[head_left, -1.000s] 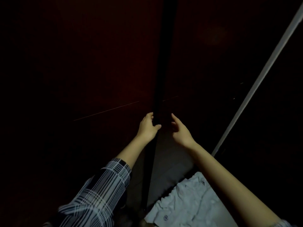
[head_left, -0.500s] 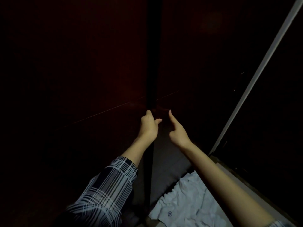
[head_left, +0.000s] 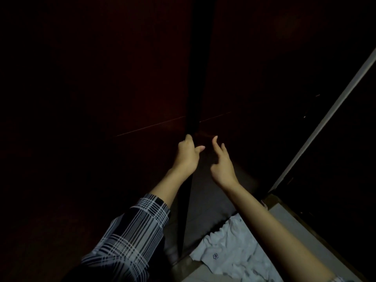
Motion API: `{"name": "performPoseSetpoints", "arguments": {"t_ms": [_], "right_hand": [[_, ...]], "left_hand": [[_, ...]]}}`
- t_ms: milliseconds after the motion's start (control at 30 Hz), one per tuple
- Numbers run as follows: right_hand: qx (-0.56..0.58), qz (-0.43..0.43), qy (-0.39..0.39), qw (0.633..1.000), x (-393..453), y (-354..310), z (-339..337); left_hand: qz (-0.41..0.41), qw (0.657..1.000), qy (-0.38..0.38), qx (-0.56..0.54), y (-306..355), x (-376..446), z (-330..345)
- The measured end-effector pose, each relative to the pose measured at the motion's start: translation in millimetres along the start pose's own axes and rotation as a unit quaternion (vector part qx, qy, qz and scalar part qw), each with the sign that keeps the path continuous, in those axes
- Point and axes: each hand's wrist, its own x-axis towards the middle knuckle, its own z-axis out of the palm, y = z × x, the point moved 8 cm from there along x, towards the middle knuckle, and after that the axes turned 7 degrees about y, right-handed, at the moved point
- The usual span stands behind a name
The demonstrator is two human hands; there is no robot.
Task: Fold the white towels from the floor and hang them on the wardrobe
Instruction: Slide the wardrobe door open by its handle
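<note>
A crumpled white towel (head_left: pixel 230 255) with a small dark emblem lies on the floor at the lower right, partly under my right forearm. The dark red wardrobe fills the view, its left door (head_left: pixel 122 98) and right door (head_left: pixel 264 82) split by a narrow black gap (head_left: pixel 200 68). My left hand (head_left: pixel 188 153) grips the inner edge of the left door, fingers curled into the gap and thumb sticking out to the right. My right hand (head_left: pixel 221 165) hovers just right of the gap with relaxed fingers, holding nothing.
A pale slanted strip (head_left: pixel 325 123), perhaps a frame edge, runs down the right side. Grey floor (head_left: pixel 205 200) shows between my arms, and a lighter slab (head_left: pixel 289 222) lies at the lower right. The room is very dark.
My left hand has curled its fingers round the left door's edge. My right hand has drawn slightly away from the right door. The gap looks a little wider.
</note>
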Motion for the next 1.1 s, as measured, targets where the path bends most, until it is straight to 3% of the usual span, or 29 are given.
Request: {"name": "performPoseSetpoints", "arguments": {"t_ms": [500,700,1100], "right_hand": [[-0.061,-0.104,-0.070,0.990,-95,-65,91],[-0.146,-0.186,-0.056,0.970,-131,-93,132],[-0.210,-0.303,-0.113,0.923,-206,-128,199]], "left_hand": [[-0.075,0.995,0.061,0.014,-76,-64,-120],[-0.100,0.991,0.092,0.015,-112,-92,-174],[-0.144,0.975,0.162,-0.044,-177,-159,-283]]}}
